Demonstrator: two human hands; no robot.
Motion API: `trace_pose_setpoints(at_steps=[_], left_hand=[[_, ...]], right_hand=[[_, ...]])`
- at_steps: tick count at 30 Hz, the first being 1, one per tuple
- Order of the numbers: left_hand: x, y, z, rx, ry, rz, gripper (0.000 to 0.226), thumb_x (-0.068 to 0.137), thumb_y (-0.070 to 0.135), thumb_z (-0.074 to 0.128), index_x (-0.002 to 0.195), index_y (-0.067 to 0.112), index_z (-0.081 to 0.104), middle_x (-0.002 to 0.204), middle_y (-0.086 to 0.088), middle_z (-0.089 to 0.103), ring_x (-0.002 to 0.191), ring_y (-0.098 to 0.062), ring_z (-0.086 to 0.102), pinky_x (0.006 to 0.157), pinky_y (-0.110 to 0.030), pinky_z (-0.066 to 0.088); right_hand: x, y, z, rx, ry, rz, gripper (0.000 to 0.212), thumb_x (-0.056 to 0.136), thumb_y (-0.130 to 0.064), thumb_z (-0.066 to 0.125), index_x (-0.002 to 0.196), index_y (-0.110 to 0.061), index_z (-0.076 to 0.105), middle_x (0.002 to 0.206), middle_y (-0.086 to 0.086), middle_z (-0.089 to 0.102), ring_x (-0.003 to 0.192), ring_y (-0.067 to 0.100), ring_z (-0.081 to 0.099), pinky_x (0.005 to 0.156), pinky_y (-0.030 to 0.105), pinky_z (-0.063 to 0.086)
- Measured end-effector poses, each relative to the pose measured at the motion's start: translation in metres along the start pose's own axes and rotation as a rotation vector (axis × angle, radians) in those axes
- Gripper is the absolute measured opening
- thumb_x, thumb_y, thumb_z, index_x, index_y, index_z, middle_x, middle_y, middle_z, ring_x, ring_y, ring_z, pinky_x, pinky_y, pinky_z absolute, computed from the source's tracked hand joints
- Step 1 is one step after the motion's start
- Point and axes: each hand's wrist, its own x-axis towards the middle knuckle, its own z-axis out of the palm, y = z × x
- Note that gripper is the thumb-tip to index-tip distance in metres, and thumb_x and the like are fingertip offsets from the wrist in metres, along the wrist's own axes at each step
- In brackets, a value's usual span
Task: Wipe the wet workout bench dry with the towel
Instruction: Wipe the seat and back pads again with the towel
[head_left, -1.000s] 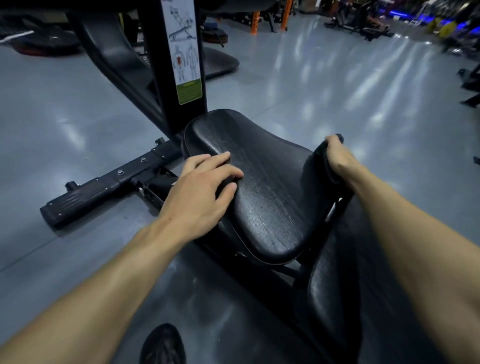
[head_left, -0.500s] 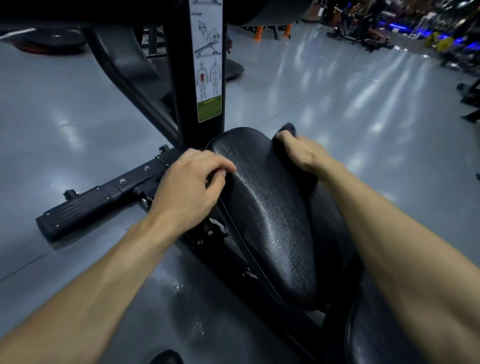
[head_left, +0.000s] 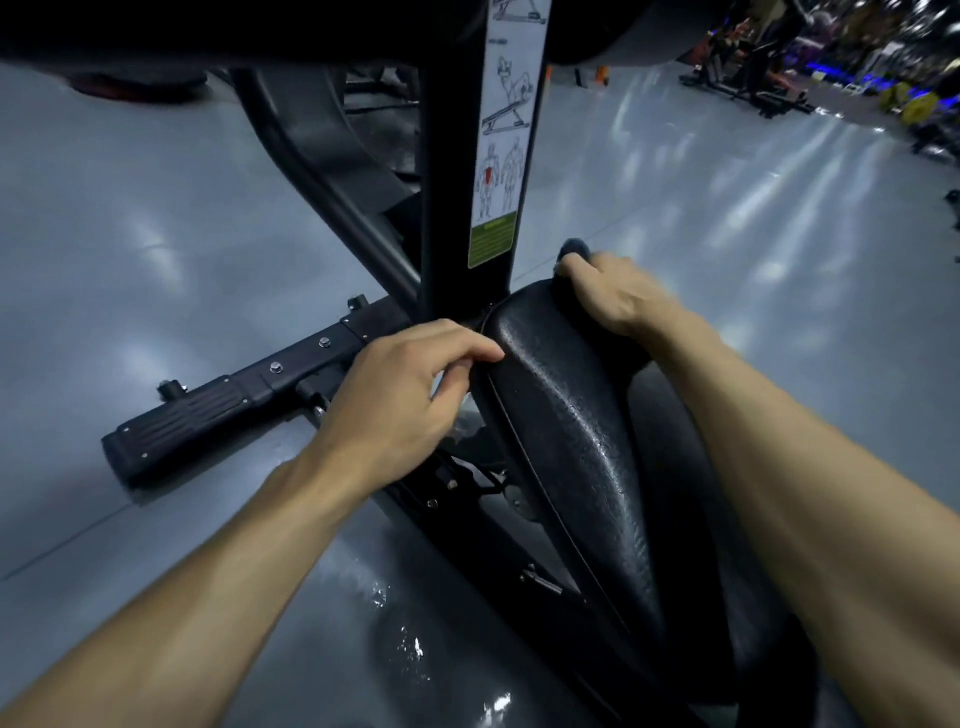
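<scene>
**Towel pushed to the far end of the seat pad**

Compared with half a second ago, the right hand (head_left: 618, 296) has moved further along the bench pad (head_left: 566, 415), up to its far end close to the black upright post (head_left: 447, 208), and the camera has come nearer, so the pad now looks narrower and steeper. The left hand (head_left: 400, 400) has stayed on the left edge of the pad, almost at the same place.

The towel (head_left: 574, 248) is under the right hand, at the far tip of the pad. Only a small dark bunch of it shows above the knuckles; the right fingers are curled around it and press it on the pad. The left fingers (head_left: 467, 353) are bent and hold the pad's edge, thumb below (the fingertips are partly hidden behind the rim).

The pad is black, with a grained surface and a thin seam line along its left side. It shines with small wet spots near the middle. On the grey floor (head_left: 156, 234) beside the frame some bright water drops (head_left: 410, 644) lie. An instruction sticker (head_left: 506, 156) with figures is on the post.
</scene>
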Motion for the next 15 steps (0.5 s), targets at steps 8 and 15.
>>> trace_pose_setpoints(at_steps=[8, 15], left_hand=[[-0.007, -0.020, -0.029, 0.190, 0.190, -0.098, 0.030, 0.093, 0.006, 0.054, 0.103, 0.028, 0.073, 0.100, 0.017, 0.069, 0.086, -0.005, 0.060, 0.080, -0.030, 0.051], [-0.009, -0.006, -0.035, 0.149, 0.274, -0.100, 0.029, 0.093, 0.007, 0.050, 0.100, 0.024, 0.073, 0.099, 0.012, 0.071, 0.091, -0.013, 0.066, 0.080, -0.039, 0.056]], right_hand=[[-0.008, -0.046, 0.012, -0.204, 0.124, -0.272, 0.036, 0.100, -0.042, 0.040, 0.085, -0.012, 0.055, 0.101, 0.030, 0.066, 0.094, 0.042, 0.060, 0.074, 0.040, 0.035], [-0.040, -0.063, 0.018, -0.095, 0.191, -0.441, 0.035, 0.094, -0.041, 0.045, 0.075, -0.012, 0.053, 0.078, 0.003, 0.052, 0.087, 0.030, 0.054, 0.070, 0.035, 0.026]])
